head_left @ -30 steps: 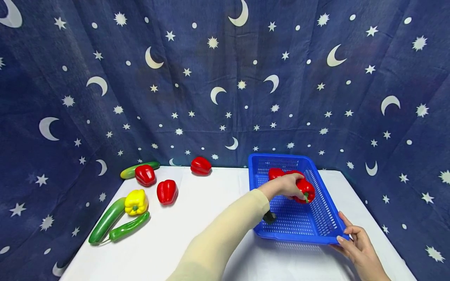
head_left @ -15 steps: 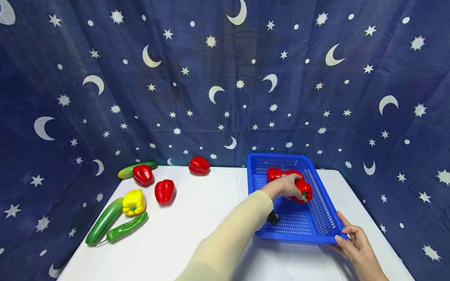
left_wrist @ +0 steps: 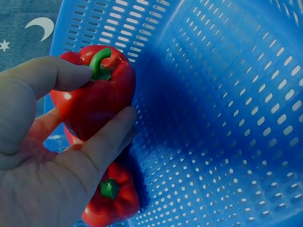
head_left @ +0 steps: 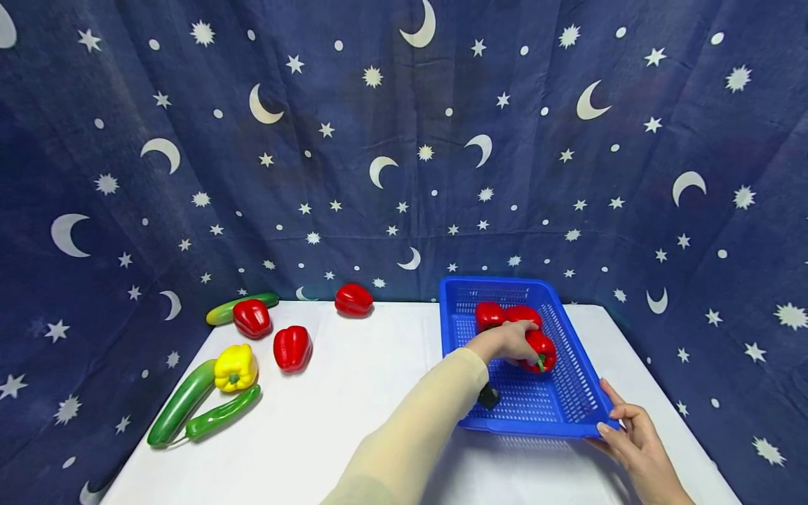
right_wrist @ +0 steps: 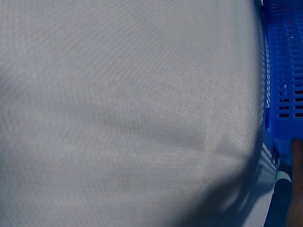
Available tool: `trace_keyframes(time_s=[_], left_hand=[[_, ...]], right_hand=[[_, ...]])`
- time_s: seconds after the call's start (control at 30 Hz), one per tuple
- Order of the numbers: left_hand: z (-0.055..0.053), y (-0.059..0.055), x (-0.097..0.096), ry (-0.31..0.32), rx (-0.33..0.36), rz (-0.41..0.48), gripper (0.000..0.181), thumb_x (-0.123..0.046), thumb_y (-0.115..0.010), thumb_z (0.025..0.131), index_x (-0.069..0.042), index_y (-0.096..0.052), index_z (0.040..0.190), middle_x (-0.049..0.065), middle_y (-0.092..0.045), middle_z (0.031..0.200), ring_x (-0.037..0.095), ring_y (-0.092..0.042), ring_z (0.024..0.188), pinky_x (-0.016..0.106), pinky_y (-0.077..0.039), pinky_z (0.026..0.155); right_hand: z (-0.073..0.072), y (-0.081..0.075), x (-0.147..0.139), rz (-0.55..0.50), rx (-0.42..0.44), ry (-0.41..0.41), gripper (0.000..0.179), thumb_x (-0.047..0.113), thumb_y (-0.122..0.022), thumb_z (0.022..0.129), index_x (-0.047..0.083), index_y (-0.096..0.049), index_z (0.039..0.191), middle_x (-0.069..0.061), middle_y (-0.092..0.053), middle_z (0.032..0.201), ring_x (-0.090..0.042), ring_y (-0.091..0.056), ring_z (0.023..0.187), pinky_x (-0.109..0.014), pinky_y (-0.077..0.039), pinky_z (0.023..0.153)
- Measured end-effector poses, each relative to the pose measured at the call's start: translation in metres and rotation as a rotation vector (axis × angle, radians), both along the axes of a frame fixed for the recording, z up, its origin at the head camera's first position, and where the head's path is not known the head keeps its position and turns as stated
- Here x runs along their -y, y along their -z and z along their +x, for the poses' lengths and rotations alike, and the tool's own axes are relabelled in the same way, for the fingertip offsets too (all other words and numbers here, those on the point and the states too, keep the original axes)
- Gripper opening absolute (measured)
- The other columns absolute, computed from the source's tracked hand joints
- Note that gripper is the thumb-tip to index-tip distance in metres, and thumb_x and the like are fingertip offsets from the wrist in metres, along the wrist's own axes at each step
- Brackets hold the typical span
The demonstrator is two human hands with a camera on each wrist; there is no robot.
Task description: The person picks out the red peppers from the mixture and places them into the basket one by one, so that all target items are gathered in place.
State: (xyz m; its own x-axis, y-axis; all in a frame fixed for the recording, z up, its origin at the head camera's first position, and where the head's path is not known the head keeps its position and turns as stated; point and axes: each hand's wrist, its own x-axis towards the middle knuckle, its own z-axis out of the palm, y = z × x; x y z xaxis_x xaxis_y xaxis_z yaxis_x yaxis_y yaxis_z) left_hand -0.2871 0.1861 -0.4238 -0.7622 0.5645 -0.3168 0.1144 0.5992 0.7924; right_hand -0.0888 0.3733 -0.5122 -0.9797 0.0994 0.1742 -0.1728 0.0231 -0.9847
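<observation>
Inside the blue plastic basket (head_left: pixel 517 425), my left hand (head_left: pixel 513 341) grips a red bell pepper (head_left: pixel 543 351). In the left wrist view its thumb presses beside the green stem of that pepper (left_wrist: pixel 102 104), and the fingers wrap its other side. Two more red bell peppers lie behind the hand, one at the back left (head_left: pixel 489 314) and one beside it (head_left: pixel 525 315), both partly covered. My right hand (head_left: pixel 637 442) holds the basket's near right corner, thumb on the rim. Only a finger (right_wrist: pixel 297 175) of it shows in the right wrist view.
On the white table (head_left: pixel 360 400) to the left lie a yellow bell pepper (head_left: pixel 236 368), a long green chili pepper (head_left: pixel 222 414), a cucumber (head_left: pixel 182 403) and a yellow-green one (head_left: pixel 243 308). Several red bell peppers (head_left: pixel 293 348) lie nearby. A starry blue curtain (head_left: pixel 353 140) surrounds the table.
My left hand has shifted slightly toward the near side with the red bell pepper, and the peppers behind show more. The head view has turned a little right. My right hand stays on the corner.
</observation>
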Motion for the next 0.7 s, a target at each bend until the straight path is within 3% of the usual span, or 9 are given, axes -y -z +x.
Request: trace_keyframes(time_s=[0.13, 0.4, 0.7], left_hand=[[0.0001, 0.0020, -0.0003, 0.013, 0.008, -0.012, 0.076, 0.000, -0.080, 0.083, -0.025, -0.053, 0.149, 0.006, -0.044, 0.140, 0.023, -0.056, 0.109, 0.033, -0.060, 0.081], [0.0022, 0.0038, 0.0011, 0.004, 0.044, 0.036, 0.075, 0.002, -0.082, 0.083, -0.022, -0.054, 0.149, 0.004, -0.055, 0.133, 0.022, -0.060, 0.107, 0.034, -0.060, 0.082], [0.0015, 0.0103, -0.0003, 0.001, 0.066, 0.079, 0.076, 0.008, -0.080, 0.083, -0.017, -0.052, 0.149, 0.007, -0.055, 0.129, 0.023, -0.060, 0.105, 0.034, -0.061, 0.081]], right_hand=[[-0.0002, -0.0013, 0.0008, 0.006, 0.018, 0.010, 0.020, 0.002, -0.050, 0.106, 0.006, -0.034, 0.119, -0.002, -0.012, 0.171, 0.009, -0.051, 0.119, -0.028, -0.058, 0.084], [0.0015, -0.0005, 0.0025, -0.023, -0.085, -0.045, 0.020, -0.007, -0.045, 0.105, 0.008, -0.038, 0.116, 0.012, -0.030, 0.163, 0.003, -0.052, 0.125, -0.029, -0.058, 0.085], [0.0019, 0.0014, 0.0009, -0.031, -0.112, -0.065, 0.022, -0.009, -0.043, 0.104, 0.010, -0.040, 0.115, 0.014, -0.031, 0.161, 0.001, -0.051, 0.128, -0.030, -0.058, 0.086]])
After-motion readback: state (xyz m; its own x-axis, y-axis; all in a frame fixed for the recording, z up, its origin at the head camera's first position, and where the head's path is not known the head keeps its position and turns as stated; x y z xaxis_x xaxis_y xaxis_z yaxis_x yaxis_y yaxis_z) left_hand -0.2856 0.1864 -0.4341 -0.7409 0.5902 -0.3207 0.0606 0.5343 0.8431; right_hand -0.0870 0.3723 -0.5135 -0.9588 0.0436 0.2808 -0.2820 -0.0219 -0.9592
